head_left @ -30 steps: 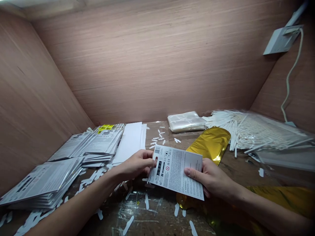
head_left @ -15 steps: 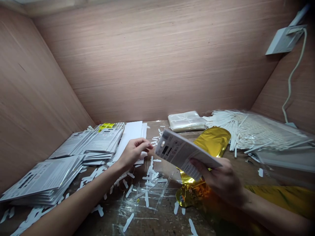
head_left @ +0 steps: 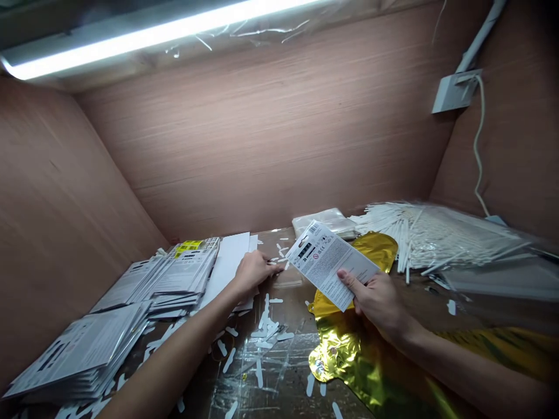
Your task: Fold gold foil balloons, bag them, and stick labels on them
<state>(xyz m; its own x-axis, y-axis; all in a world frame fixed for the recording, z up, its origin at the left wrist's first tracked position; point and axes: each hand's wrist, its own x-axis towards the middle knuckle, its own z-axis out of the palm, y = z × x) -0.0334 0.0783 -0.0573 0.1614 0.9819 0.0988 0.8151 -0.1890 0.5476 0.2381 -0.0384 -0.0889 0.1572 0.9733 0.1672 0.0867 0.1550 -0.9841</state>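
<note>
Right grip (head_left: pixel 378 299), thumb on top, pinches tilted card (head_left: pixel 331 263).

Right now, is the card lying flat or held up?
Held up: the right hand grips the printed card by its lower corner, tilted above the gold foil.

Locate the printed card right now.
Head view, centre-right: the printed card is held tilted in the right hand, in front of the gold foil and left of the white sticks.

The printed card (head_left: pixel 332 265) bears a barcode (head_left: pixel 313 228); its wording is unreadable
</note>
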